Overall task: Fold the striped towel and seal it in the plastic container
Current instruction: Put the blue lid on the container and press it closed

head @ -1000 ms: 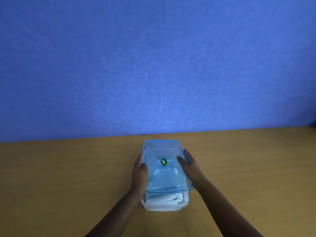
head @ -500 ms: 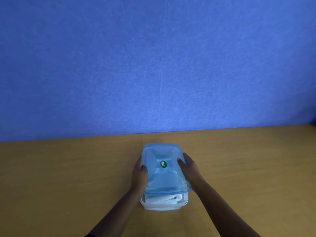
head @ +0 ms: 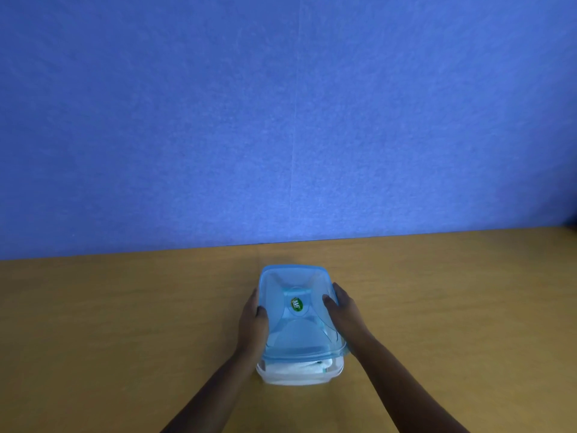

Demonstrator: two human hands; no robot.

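Wooden table (head: pixel 125 323): lid (head: pixel 296 310) between both hands' grip.

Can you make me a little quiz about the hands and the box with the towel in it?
1. True or false: the translucent blue plastic lid lies on the table beside the clear plastic container.
2. What white thing shows through the container's near wall?
3. Which hand touches the lid? A left hand only, B right hand only, C both.

Key: 1 false; 2 the folded white towel; 3 C.
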